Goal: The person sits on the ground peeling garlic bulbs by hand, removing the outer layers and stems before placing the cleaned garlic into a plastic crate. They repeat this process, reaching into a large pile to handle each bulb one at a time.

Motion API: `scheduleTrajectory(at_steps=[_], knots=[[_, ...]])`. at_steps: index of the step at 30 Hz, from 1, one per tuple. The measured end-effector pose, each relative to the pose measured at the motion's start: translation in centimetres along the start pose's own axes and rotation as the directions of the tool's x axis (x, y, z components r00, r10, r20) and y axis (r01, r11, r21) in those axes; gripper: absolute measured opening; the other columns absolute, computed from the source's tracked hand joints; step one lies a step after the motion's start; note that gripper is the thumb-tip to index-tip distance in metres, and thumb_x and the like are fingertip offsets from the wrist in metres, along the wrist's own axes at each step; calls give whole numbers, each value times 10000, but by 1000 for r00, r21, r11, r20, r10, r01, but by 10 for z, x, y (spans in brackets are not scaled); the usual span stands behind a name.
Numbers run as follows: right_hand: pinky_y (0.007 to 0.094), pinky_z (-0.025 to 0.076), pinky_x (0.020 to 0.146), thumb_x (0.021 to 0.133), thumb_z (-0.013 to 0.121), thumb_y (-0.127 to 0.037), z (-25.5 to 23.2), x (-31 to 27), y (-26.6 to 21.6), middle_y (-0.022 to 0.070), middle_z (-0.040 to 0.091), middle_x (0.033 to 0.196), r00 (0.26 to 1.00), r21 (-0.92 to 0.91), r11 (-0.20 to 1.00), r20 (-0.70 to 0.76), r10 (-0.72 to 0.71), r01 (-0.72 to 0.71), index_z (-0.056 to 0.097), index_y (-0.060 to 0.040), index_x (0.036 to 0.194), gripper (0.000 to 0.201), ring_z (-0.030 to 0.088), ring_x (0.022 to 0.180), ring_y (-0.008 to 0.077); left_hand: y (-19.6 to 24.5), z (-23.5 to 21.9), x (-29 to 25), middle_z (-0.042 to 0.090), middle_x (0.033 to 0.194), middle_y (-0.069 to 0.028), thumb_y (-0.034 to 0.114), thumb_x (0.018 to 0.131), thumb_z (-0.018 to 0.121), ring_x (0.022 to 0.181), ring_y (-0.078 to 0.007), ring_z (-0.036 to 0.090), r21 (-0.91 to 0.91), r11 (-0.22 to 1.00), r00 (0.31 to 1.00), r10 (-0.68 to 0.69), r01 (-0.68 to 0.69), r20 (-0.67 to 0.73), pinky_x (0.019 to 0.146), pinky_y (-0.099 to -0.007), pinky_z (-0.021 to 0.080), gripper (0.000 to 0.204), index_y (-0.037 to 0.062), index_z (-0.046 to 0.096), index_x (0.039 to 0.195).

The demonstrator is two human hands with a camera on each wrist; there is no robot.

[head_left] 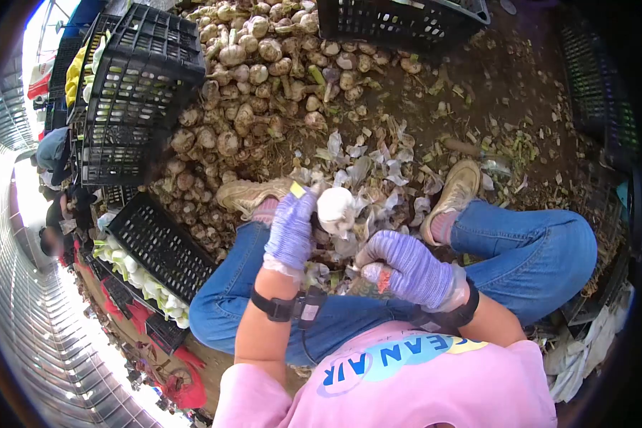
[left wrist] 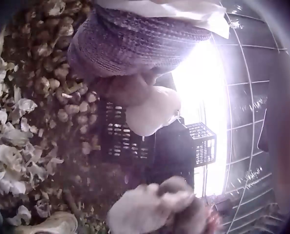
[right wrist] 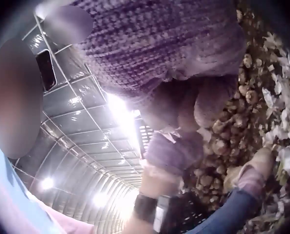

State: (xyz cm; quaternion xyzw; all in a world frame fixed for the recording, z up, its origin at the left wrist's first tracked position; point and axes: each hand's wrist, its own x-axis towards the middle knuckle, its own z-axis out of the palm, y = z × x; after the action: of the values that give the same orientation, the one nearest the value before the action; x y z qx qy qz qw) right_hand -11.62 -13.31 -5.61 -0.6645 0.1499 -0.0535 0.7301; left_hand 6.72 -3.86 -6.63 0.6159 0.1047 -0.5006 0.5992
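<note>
My left hand (head_left: 292, 230), in a purple knitted glove with a yellow patch, holds a white garlic bulb (head_left: 337, 207) by its side. The bulb's outside looks pale and clean; in the left wrist view the garlic bulb (left wrist: 152, 114) sticks out beyond the fingers. Just right of it and nearer the body is my right hand (head_left: 414, 269), gloved alike, with an orange patch on the thumb. Its fingers are curled in toward the thumb, apart from the bulb. Loose papery garlic skins (head_left: 389, 167) lie on the ground beyond both hands.
A large heap of soil-stained garlic (head_left: 242, 118) spreads ahead and to the left. Black plastic crates (head_left: 139, 96) stand at the left, and another black crate (head_left: 406, 25) is at the far side. Bent legs in jeans (head_left: 528, 246) and two shoes frame the skins.
</note>
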Motion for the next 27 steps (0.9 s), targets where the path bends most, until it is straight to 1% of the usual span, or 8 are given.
scheduleTrajectory(at_steps=[5,7,8,14,18,21,26,27], knots=[[377,466,718,792,627,-130,-7,7,5,163,585,827,983,131,976,-36,180,-174,615,-28,910,157,588,799,319,97,56,11,592,1073,-108,205,904,519,877,-209,623,-182,968,982,183,-172,46,759,-326,549,293,-7,548,1103],[374,465,722,790,629,-127,-9,10,8,158,587,827,981,138,974,-55,187,-178,623,-30,908,153,589,800,316,137,74,19,556,1144,-159,400,921,470,982,-225,602,-32,833,792,536,-552,292,834,-304,536,503,-6,467,1217],[370,464,726,788,631,-125,-13,13,9,154,590,826,978,140,973,-76,194,-182,630,-33,906,149,589,801,313,157,82,19,544,1171,-164,406,907,497,1007,-235,588,-251,881,666,468,-400,581,844,-307,530,528,6,447,1248],[369,469,739,769,658,-141,-21,16,40,146,587,856,963,58,993,-241,117,-106,639,-38,892,161,587,801,313,91,52,134,521,1190,-144,122,810,647,986,-270,583,511,723,885,392,-464,250,859,-321,499,387,63,544,1178],[354,485,735,729,709,-146,-34,26,36,143,597,902,938,90,963,-222,268,-254,626,-25,919,240,597,806,304,1,-8,219,358,1366,-193,-34,712,622,1183,-287,463,987,-55,929,333,-153,163,972,-323,409,527,186,565,1188],[335,487,743,743,693,-118,-33,30,38,130,601,966,869,270,880,-208,450,-391,602,-28,1017,303,605,845,254,-34,-31,250,295,1409,-186,-66,700,599,1251,-272,396,979,-129,894,401,-160,199,996,-322,380,554,148,548,1209],[313,480,777,771,655,-71,-27,32,39,127,587,1014,889,131,955,-351,295,-265,584,-38,1100,338,589,918,203,-38,-30,238,386,1337,-145,40,835,576,1132,-262,492,690,595,860,503,-413,81,953,-336,427,416,46,486,1241],[308,475,787,779,640,-55,-20,30,44,115,587,1004,874,228,947,-382,301,-227,600,-26,1042,267,589,912,202,-26,-18,213,439,1268,-133,69,848,584,1065,-239,526,456,860,964,265,-230,-13,922,-350,454,407,47,472,1240]])
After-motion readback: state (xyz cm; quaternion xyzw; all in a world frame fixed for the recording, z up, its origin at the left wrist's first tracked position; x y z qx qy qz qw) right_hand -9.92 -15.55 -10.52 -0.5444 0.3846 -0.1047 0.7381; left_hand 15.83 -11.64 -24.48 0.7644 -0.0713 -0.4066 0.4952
